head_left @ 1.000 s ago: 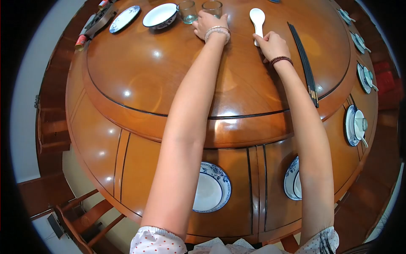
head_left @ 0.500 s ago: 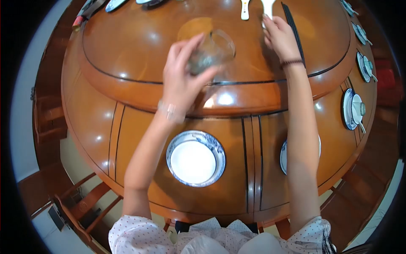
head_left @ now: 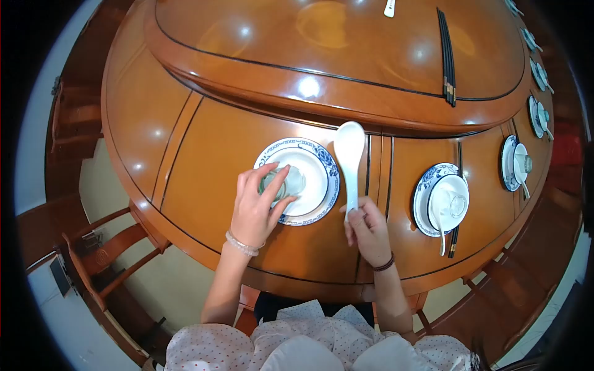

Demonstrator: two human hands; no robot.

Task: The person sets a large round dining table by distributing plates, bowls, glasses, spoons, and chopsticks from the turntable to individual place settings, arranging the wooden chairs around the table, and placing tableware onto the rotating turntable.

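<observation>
My left hand point(head_left: 257, 201) grips a clear drinking glass point(head_left: 275, 185) over the white bowl point(head_left: 315, 179). That bowl sits on a blue-patterned white plate point(head_left: 330, 162) in front of me. Whether the glass touches the bowl I cannot tell. My right hand point(head_left: 369, 230) pinches the handle of a white soup spoon point(head_left: 349, 148), whose bowl end points away from me, just right of the plate.
To the right, a place setting holds a plate point(head_left: 422, 191), bowl, glass, spoon and chopsticks point(head_left: 460, 154). More settings follow the rim. On the raised round centre point(head_left: 371, 62) lie several black chopsticks point(head_left: 446, 59) and another white spoon point(head_left: 389, 8). Wooden chairs point(head_left: 114, 247) surround the table.
Both hands have come back from the raised centre toward me. The left brought the glass over the bowl; the right brought the spoon beside the plate. The view has also shifted.
</observation>
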